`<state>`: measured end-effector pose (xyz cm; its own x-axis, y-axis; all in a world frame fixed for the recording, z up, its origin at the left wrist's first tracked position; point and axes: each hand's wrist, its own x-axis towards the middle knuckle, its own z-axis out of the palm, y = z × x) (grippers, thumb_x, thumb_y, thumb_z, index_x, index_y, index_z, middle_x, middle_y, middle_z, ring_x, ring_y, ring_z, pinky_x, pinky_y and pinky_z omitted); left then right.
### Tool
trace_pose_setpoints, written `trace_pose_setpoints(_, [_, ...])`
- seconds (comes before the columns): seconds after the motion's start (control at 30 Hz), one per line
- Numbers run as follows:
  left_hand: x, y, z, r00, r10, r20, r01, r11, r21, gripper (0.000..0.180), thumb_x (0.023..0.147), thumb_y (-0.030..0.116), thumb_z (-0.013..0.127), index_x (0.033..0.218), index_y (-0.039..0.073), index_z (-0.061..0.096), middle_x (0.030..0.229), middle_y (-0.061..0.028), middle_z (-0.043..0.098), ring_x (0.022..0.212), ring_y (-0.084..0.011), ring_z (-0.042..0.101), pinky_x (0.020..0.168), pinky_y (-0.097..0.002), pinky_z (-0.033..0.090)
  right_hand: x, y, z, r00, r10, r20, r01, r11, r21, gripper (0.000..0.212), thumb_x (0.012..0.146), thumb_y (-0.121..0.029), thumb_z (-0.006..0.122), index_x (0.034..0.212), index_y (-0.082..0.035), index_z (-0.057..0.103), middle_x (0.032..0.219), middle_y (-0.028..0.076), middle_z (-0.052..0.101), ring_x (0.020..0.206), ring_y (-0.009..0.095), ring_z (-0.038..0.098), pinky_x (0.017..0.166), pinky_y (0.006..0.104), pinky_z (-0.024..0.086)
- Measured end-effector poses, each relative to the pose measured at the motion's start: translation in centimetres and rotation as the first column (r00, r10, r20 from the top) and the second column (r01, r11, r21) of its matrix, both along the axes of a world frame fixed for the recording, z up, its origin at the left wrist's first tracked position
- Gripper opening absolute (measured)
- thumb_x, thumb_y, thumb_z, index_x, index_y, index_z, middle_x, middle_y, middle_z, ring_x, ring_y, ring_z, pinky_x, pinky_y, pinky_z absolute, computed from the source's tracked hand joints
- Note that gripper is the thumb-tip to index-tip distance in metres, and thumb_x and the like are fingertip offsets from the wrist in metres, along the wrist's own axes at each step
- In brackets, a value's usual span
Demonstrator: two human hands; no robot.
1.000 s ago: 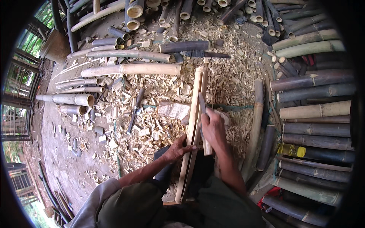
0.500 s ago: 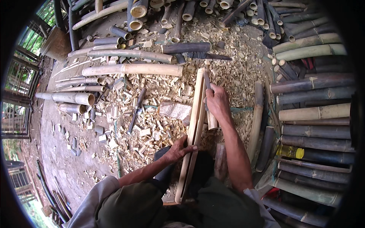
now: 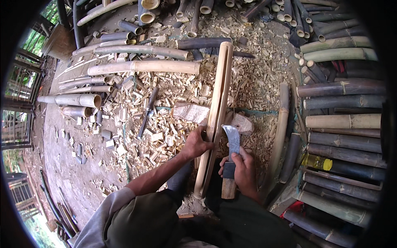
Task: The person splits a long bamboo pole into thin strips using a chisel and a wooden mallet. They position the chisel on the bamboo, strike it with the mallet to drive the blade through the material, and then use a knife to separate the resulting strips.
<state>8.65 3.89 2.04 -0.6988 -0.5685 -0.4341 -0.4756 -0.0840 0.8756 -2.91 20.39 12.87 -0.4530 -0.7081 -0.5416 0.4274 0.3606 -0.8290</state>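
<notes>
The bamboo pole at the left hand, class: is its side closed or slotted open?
Slotted open: a long dark gap runs lengthwise along the pale bamboo pole, past the left hand.

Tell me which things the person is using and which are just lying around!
Being used:
- slotted bamboo pole, held in the left hand
- hooked knife, gripped in the right hand

Seem to be just lying around:
- long dark tool on the wood chips
- yellow bottle
- bamboo stacked at the right
</notes>
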Motion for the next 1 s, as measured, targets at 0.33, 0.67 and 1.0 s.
trace_pose_setpoints(0.33, [-1.0, 0.3, 2.3, 0.993, -0.016, 0.113, 0.018, 1.0, -0.021, 0.051, 0.069, 0.022, 0.088, 0.107, -0.006, 0.069, 0.086, -0.0157, 0.075, 0.074, -0.0196, 0.071, 0.074, -0.0358, 0.058, 0.5, 0.9, -1.3, 0.983, -0.049, 0.176, 0.051, 0.999, -0.007, 0.028, 0.103, -0.015, 0.043, 0.122, 0.002, 0.054, 0.078, 0.016, 0.067, 0.055, 0.022, 0.066, 0.051, 0.0339, 0.056])
trace_pose_setpoints(0.67, [-0.6, 0.6, 2.0, 0.988, -0.053, 0.142, 0.072, 0.988, -0.135, 0.046, 0.072, 0.023, 0.083, 0.106, -0.004, 0.07, 0.092, -0.021, 0.074, 0.084, -0.0294, 0.073, 0.084, -0.0404, 0.057, 1.3, -0.1, -2.6, 0.99, -0.097, 0.099, 0.103, 0.993, -0.053, 0.021, 0.102, -0.015, 0.046, 0.11, 0.0, 0.057, 0.076, 0.015, 0.067, 0.054, 0.022, 0.066, 0.049, 0.033, 0.055])
trace_pose_setpoints(1.0, [-1.6, 1.2, 1.2, 0.999, -0.025, 0.026, 0.028, 0.993, -0.113, 0.044, 0.073, 0.027, 0.084, 0.103, -0.002, 0.071, 0.088, -0.0172, 0.074, 0.08, -0.0268, 0.072, 0.078, -0.0399, 0.056, -0.1, 0.5, -3.1, 0.997, -0.062, 0.037, 0.065, 0.994, -0.089, 0.023, 0.102, -0.015, 0.047, 0.11, 0.001, 0.06, 0.074, 0.013, 0.067, 0.053, 0.019, 0.065, 0.05, 0.0304, 0.053])
